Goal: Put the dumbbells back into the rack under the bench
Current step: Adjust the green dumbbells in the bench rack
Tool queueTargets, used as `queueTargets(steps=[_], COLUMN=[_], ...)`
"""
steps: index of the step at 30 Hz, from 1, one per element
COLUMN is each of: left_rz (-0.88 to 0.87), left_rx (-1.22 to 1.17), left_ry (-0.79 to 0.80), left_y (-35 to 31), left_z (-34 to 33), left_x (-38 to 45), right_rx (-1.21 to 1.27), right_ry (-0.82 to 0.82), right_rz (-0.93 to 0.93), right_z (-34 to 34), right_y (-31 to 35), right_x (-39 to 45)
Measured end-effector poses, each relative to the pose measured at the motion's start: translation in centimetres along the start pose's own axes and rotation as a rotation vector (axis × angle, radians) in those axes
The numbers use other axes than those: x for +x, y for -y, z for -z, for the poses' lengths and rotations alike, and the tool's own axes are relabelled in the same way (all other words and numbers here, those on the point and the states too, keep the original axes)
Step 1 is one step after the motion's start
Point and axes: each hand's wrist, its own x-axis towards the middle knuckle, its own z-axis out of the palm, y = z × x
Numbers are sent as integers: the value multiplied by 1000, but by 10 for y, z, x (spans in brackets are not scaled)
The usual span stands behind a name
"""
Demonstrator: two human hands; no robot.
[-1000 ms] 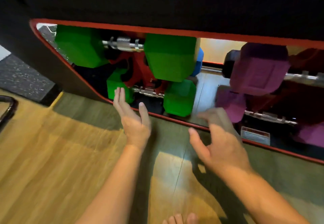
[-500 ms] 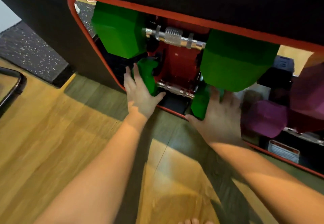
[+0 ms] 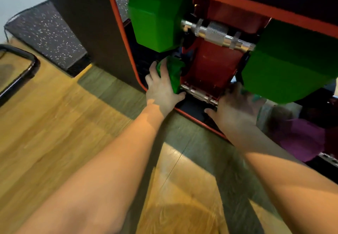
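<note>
Wood-plank floor (image 3: 54, 142) runs up to the black bench (image 3: 87, 23), whose red-trimmed opening exposes the red rack (image 3: 212, 65); the large green dumbbell (image 3: 155, 19) sits on the upper cradle, chrome handle crosswise; the small green dumbbell (image 3: 172, 72) lies on the lower cradle, one head per hand; left hand (image 3: 161, 89) grips its left head; right hand (image 3: 236, 105) covers the right head (grip apparently closed, fingers partly hidden), probably to seat it level; purple dumbbells (image 3: 301, 138) lie further right.

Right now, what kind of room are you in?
Probably a home gym or workout room: green dumbbells sit in a red rack under a bench, and a speckled rubber mat lies on the wooden floor.
</note>
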Motion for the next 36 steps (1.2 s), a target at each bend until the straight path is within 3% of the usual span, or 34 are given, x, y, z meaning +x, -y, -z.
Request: queueTargets(steps=[3,6,9,12,20,29,36], left_rz=[-10,-27,-30,-40,-16,-18,-32], left_rx=[2,-1,-21,-43,-53,-68,-87], left_ry=[26,25,20,-1,-2,3,-2], left_y=[1,2,4,1,4,6,7], left_z=[1,2,2,7,4,1,1], left_x=[0,1,0,1,1,0,0], right_rx=[175,106,353,458,420,284,156], right_ry=[42,2,80,18,-108,84,98], right_rz=[-32,-32,-52,-65,-76,-41,51], right_z=[-2,-13,-33,-42,-59,-46,-26], right_y=[-1,-4,-2,-2,-3,-5,-8], right_x=[5,14,22,27,31,26,19])
